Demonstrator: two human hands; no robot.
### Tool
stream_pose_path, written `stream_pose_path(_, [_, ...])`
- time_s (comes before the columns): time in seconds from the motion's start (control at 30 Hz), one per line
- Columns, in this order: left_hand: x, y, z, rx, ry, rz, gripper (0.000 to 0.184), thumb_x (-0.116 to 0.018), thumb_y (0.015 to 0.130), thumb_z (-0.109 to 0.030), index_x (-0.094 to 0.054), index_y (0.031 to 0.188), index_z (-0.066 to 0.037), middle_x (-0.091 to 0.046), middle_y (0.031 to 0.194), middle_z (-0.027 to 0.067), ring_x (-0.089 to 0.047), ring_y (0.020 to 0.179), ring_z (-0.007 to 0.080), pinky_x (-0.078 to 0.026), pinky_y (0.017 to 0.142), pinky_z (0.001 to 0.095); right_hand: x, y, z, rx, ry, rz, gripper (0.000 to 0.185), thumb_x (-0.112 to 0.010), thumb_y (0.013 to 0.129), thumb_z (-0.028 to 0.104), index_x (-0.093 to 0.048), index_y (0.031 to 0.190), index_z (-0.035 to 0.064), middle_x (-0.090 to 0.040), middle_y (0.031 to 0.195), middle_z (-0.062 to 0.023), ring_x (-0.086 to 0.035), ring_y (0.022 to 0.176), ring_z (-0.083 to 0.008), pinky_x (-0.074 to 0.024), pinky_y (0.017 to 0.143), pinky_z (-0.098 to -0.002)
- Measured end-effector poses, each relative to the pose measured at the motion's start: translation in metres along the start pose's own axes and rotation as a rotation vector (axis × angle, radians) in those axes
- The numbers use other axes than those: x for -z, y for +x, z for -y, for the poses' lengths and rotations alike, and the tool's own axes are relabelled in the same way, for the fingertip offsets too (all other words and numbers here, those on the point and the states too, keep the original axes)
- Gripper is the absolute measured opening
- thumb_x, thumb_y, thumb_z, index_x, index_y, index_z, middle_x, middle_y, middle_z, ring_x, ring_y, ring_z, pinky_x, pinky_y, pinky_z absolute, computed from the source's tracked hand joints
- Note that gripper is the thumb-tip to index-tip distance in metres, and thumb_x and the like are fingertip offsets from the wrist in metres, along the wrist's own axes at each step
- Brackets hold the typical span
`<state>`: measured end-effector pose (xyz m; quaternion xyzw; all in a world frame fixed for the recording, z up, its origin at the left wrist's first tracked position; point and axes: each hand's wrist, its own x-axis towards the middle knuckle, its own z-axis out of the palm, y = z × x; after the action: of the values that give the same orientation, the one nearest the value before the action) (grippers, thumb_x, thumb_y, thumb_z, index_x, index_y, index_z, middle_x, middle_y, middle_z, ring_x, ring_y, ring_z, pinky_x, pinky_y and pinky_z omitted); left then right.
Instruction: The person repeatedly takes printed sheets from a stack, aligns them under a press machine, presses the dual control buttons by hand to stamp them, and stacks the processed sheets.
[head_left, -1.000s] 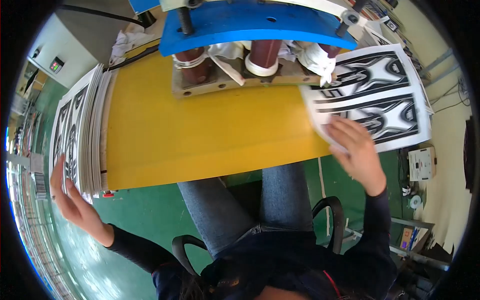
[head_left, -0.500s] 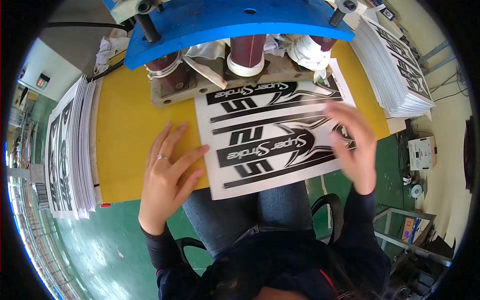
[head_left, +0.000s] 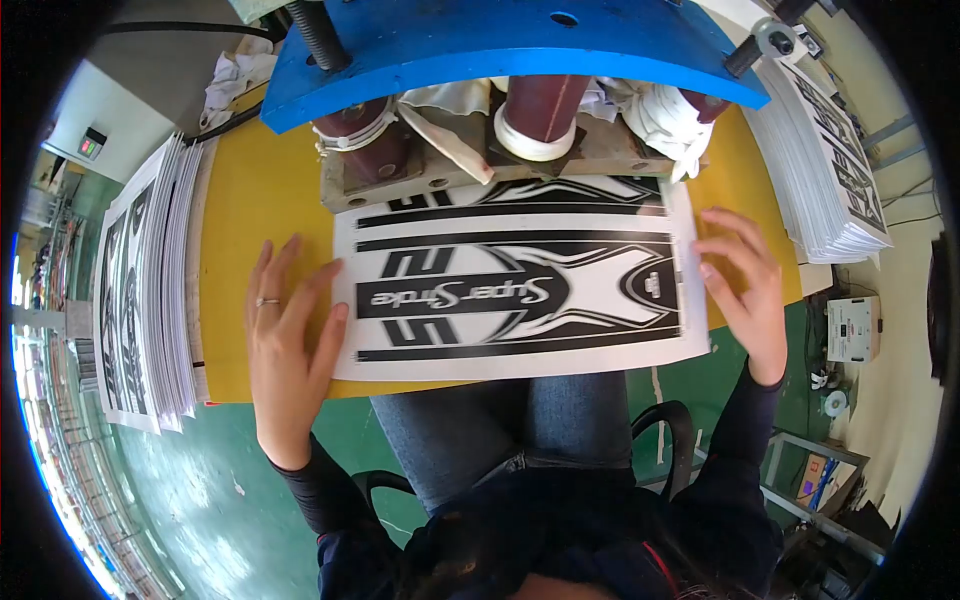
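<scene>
A white sheet printed in black with "Super Stroke" lettering lies on the yellow work surface, nearly square to me. Its far part passes under the metal plate of the press. My left hand, with a ring on one finger, rests at the sheet's left edge, fingers spread and thumb close to the paper. On the other side, my right hand has its fingers apart, fingertips against the sheet's right edge. Neither hand grips anything that I can see.
A blue press beam with bolts and dark red posts wrapped in white cloth stands over the sheet's far side. Tall stacks of printed sheets flank the table, a left stack and a right stack. A chair armrest is beside my legs.
The sheet has turned from tilted to nearly straight and shifted left. My left hand moved left with it; my right hand moved from over the sheet to its right edge. The camera view shifted slightly.
</scene>
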<state>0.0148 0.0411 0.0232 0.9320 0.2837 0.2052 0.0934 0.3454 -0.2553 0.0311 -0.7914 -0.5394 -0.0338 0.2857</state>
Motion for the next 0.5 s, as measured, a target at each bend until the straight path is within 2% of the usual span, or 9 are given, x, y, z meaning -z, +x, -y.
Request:
stream_pose_path(0.1, [0.0, 0.007, 0.001, -0.088, 0.048, 0.053, 0.038, -0.066, 0.092, -0.015, -0.069, 0.13, -0.017, -0.05, 0.149, 0.0189, -0.038, 0.144, 0.0469, -0.035, 0.115, 0.0537, -0.001, 0.016, -0.022, -0.038, -0.067, -0.045, 0.024, -0.073, 0.082, 0.006, -0.069, 0.106, 0.0048, -0.063, 0.133, -0.0154, -0.059, 0.124, -0.0357, -0.0451, 0.104, -0.042])
stream_pose_path(0.2, [-0.006, 0.013, -0.002, -0.013, -0.042, 0.069, 0.039, -0.061, 0.092, -0.012, -0.068, 0.131, -0.013, -0.047, 0.154, 0.019, -0.035, 0.148, 0.0446, -0.029, 0.119, 0.0522, -0.007, 0.024, -0.036, -0.13, 0.006, -0.055, 0.031, -0.073, 0.085, 0.014, -0.066, 0.114, 0.0049, -0.06, 0.138, -0.0163, -0.056, 0.128, -0.0355, -0.0423, 0.107, -0.0423])
stream_pose_path(0.3, [-0.009, 0.012, -0.001, -0.033, -0.023, 0.028, 0.04, -0.067, 0.091, -0.015, -0.068, 0.131, -0.018, -0.048, 0.151, 0.0203, -0.038, 0.143, 0.0467, -0.035, 0.115, 0.0538, -0.01, 0.022, -0.039, -0.148, -0.019, -0.014, 0.036, -0.068, 0.09, 0.022, -0.065, 0.122, 0.0053, -0.058, 0.141, -0.0177, -0.053, 0.133, -0.0347, -0.0386, 0.112, -0.0426])
stream_pose_path(0.5, [-0.011, 0.012, -0.002, -0.004, -0.043, 0.026, 0.04, -0.067, 0.091, -0.016, -0.069, 0.131, -0.019, -0.048, 0.15, 0.0225, -0.038, 0.143, 0.049, -0.035, 0.114, 0.0546, -0.008, 0.023, -0.035, -0.134, -0.026, 0.017, 0.042, -0.061, 0.095, 0.028, -0.064, 0.131, 0.0064, -0.054, 0.145, -0.0194, -0.05, 0.136, -0.0364, -0.0364, 0.115, -0.0432])
